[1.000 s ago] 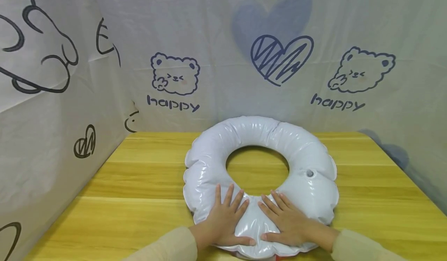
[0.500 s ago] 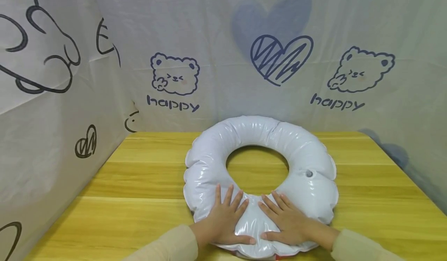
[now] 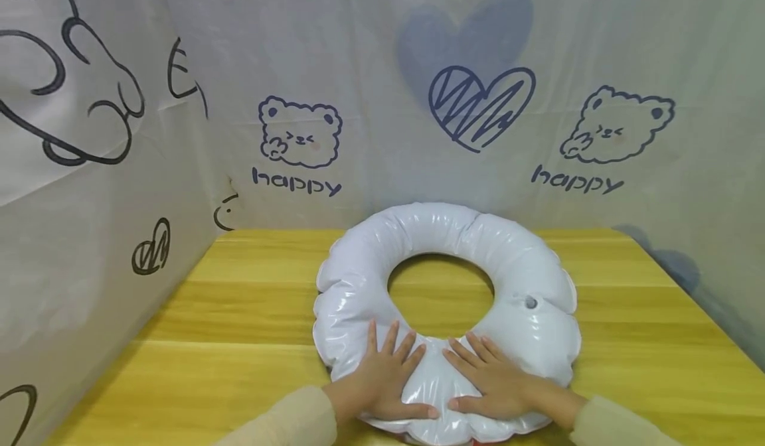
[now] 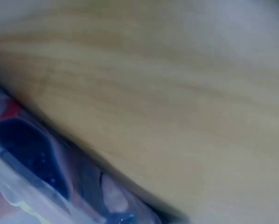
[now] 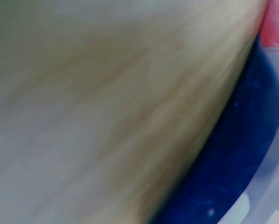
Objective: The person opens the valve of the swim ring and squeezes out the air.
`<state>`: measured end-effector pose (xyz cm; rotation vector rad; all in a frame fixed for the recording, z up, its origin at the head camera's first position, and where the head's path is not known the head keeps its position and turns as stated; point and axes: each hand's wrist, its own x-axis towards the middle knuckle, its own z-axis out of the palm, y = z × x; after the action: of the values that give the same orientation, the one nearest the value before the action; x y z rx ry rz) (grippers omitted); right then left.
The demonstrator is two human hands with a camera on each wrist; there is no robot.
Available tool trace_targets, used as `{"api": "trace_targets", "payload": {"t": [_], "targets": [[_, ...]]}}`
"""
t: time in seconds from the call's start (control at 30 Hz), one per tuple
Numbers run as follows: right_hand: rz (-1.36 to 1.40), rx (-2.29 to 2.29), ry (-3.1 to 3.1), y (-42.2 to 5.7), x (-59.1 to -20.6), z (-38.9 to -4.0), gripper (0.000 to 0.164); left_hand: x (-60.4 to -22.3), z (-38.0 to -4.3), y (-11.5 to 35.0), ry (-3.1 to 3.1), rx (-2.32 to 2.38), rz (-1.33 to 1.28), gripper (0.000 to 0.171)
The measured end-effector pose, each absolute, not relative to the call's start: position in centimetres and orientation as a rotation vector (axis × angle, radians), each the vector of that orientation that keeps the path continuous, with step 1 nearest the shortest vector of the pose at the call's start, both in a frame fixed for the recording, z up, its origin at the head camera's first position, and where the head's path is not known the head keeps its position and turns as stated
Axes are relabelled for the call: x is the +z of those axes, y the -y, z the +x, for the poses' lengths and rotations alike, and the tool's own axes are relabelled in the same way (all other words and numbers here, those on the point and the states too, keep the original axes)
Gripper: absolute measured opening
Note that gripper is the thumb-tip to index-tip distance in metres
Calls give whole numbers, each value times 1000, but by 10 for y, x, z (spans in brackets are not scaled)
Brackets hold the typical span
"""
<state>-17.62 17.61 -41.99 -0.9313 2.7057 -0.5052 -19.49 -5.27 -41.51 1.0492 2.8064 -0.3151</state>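
Observation:
A white inflatable swim ring [image 3: 352,253] lies flat on the wooden table, puffed up, with creased seams round its edge. Its small air valve [image 3: 530,302] shows on the right side of the upper face. My left hand [image 3: 385,379] rests on the near part of the ring, fingers straight and spread, thumb pointing inward. Mirroring it, my right hand [image 3: 496,383] presses the same near part a little to the right, its fingers also spread. In the wrist views the ring's underside [image 4: 32,154] shows dark blue and red printing, blurred.
The yellow wood-grain table [image 3: 239,313] extends to both sides of the ring. Behind it and at the left hang pale cloth sheets [image 3: 382,141] printed with bears, hearts and the word happy. The ring's far edge lies close to the back cloth.
Both hands stay flat on the swim ring. The whole head view has shifted slightly downward in the frame; the ring keeps its place on the table.

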Motion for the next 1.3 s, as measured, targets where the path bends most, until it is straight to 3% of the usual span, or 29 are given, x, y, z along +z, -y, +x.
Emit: {"api": "trace_targets", "payload": {"t": [0.43,1.07,1.3], "targets": [[-1068,-506,-2716,-186,-424,-176,74,-415,-187,54,-2857,-191,1000,96],[-1607,-11,-3036,-215,-435,-199,69,-410,-163,29,-2902,172,778,95],[-1676,87,-3065,-225,-429,-209,65,-406,-158,12,-2848,387,625,96]]}}
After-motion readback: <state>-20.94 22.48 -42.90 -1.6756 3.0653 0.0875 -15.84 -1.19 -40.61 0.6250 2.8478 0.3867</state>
